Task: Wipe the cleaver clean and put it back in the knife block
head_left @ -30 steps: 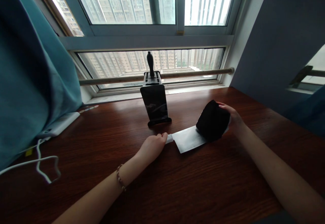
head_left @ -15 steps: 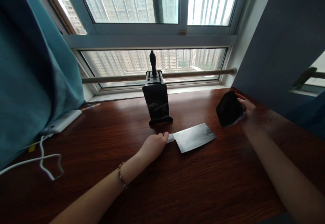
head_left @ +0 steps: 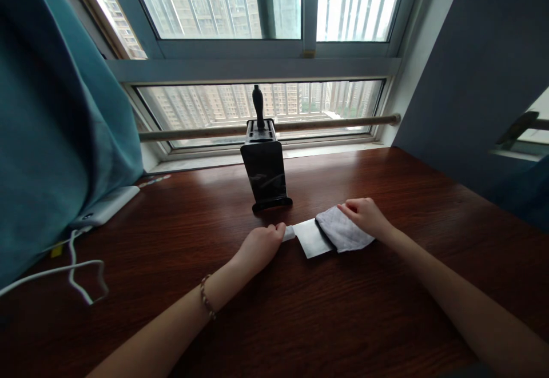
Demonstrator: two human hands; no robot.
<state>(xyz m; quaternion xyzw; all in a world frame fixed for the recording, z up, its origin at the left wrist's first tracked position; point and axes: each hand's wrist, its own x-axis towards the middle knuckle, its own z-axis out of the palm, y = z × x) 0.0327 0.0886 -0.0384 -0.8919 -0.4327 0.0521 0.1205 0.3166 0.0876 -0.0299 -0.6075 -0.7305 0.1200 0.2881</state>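
My left hand (head_left: 262,245) is closed around the pale handle of a cleaver (head_left: 309,239), whose broad metal blade points right, flat over the table. A folded cloth (head_left: 343,230), light grey with a dark edge, covers the outer half of the blade. The fingers of my right hand (head_left: 364,215) are closed on the cloth's upper right part. Behind the cleaver stands a black knife block (head_left: 265,172) with one black-handled tool upright in its top.
Everything rests on a reddish-brown wooden table (head_left: 240,321). At the left lie a white power strip (head_left: 107,205) and a white cable (head_left: 81,266), beside a blue curtain (head_left: 64,126). A window with a rail (head_left: 334,122) runs along the back.
My right hand has come left and down from the table's right side, bringing the cloth onto the blade. Its light side now shows instead of the dark one. My left hand and the cleaver look unmoved.
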